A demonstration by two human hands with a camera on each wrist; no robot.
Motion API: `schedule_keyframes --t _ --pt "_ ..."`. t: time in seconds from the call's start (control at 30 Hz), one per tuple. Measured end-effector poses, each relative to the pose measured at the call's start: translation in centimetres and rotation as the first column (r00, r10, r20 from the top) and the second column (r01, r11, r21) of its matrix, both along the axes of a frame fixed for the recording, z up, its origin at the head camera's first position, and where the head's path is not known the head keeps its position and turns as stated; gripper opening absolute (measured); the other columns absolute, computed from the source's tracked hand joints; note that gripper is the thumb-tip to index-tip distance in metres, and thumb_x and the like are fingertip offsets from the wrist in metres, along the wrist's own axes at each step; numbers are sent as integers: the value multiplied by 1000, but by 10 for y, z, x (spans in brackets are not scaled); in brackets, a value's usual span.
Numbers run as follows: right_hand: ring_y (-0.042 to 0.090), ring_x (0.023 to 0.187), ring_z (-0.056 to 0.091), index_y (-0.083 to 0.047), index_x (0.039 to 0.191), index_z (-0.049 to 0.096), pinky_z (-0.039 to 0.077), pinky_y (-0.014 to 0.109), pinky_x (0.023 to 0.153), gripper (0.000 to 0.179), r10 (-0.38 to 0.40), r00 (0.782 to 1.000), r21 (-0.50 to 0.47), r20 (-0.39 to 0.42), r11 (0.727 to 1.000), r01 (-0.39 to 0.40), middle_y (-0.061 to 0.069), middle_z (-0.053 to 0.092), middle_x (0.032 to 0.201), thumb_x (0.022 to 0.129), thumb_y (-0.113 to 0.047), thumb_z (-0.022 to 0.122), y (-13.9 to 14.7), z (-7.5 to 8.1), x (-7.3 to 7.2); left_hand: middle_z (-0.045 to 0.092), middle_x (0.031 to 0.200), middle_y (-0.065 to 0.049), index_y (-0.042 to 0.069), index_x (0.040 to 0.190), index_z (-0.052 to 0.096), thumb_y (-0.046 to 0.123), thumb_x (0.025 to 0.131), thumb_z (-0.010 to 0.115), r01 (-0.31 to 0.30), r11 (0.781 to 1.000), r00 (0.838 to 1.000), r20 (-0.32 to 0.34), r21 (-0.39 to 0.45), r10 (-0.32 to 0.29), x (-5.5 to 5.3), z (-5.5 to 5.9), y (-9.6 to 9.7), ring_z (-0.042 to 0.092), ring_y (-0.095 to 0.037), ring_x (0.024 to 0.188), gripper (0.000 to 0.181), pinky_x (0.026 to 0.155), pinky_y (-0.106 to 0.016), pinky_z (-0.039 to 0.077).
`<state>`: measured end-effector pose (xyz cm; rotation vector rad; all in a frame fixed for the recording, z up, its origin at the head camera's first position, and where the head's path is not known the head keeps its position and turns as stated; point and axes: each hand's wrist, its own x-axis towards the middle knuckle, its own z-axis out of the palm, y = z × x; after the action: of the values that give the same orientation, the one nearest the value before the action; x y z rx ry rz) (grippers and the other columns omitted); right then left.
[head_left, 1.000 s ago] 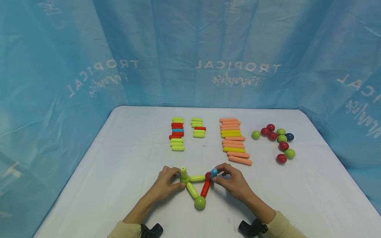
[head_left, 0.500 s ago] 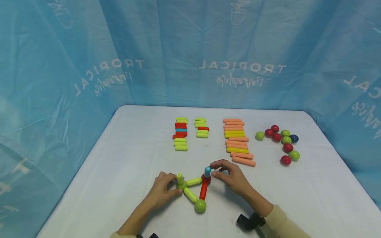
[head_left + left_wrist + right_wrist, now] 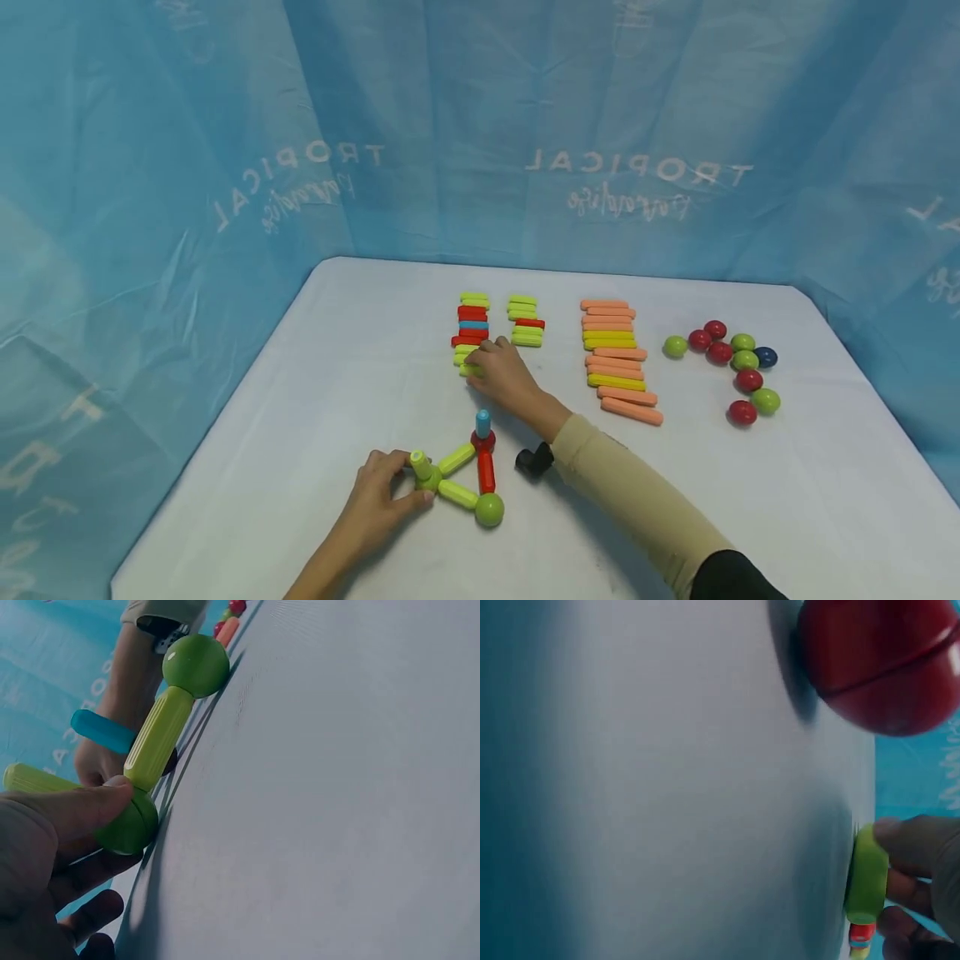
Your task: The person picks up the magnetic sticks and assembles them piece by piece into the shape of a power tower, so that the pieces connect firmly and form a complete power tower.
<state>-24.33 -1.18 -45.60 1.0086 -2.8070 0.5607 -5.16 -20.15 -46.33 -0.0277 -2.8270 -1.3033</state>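
The left hand (image 3: 381,496) pinches a glossy green ball (image 3: 430,481) between its fingers, one corner of a triangular frame (image 3: 457,494) of lime-green and red rods on the white bench (image 3: 322,358). Beyond it, the right hand (image 3: 506,379) pinches a short lime-green rod (image 3: 867,881) beside other coloured rods (image 3: 472,312).

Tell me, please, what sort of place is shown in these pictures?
Probably an improvised tabletop play or recording area, though the room itself is hidden. A blue printed curtain hangs behind and beside a white table, where coloured rods lie in columns near glossy balls.
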Motion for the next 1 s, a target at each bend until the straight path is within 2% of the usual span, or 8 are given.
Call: schedule_keyframes --t 0.17,0.23,0.3,0.37,0.47,0.57,0.77,1.0 --pt "19 88 51 -9 106 72 42 31 80 25 -26 998 83 52 996 22 1 66 96 83 -17 76 14 1 -3 61 98 7 19 101 68 17 72 84 23 1000 999 -31 11 -22 -3 0 4 45 -16 91 33 83 -39 34" --pt "18 89 51 -9 108 71 44 30 80 24 -72 989 12 128 997 71 1 65 96 85 -17 74 25 5 1 61 97 7 18 99 68 17 71 84 14 1000 999 -46 -6 -14 -4 -2 6 45 -15 89 33 81 -38 34" --pt "17 90 53 -9 107 69 45 32 81 22 -110 972 -145 205 979 142 0 65 96 86 -16 72 40 11 12 61 96 6 17 99 68 19 71 85 -8 1000 998 -56 -25 7 -6 -3 9 44 -15 87 33 79 -37 34" --pt "17 91 55 -9 106 67 47 36 82 21 -102 952 -351 289 914 204 -1 64 95 86 -14 71 54 18 29 60 95 3 14 101 68 20 71 85 -29 999 997 -68 -44 26 -10 -4 13 44 -15 85 34 77 -36 34" --pt "19 92 58 -11 105 66 47 44 84 19 11 945 -562 326 806 184 -3 65 95 86 -13 71 70 22 59 58 94 1 11 102 67 22 72 85 -70 995 994 -87 -69 64 -17 -4 18 44 -16 84 37 75 -35 34" --pt "20 95 58 -13 106 66 46 48 87 19 116 938 -634 327 763 126 -5 65 98 87 -13 71 77 18 82 60 94 0 8 104 66 22 72 84 -90 992 991 -105 -86 80 -22 -3 22 46 -18 85 39 74 -34 33" --pt "16 96 57 -17 107 66 46 43 87 21 144 927 -619 345 778 109 -9 64 97 87 -14 71 81 2 101 64 98 -2 6 107 65 19 73 84 -80 993 990 -126 -83 69 -27 -5 26 47 -18 87 41 76 -35 35" --pt "18 98 58 -16 111 66 47 41 86 24 143 935 -590 326 803 83 -9 65 102 88 -20 72 93 -3 104 68 98 -6 6 108 66 16 71 85 -55 993 963 -267 -109 24 -27 -12 30 50 -19 88 43 77 -38 37"
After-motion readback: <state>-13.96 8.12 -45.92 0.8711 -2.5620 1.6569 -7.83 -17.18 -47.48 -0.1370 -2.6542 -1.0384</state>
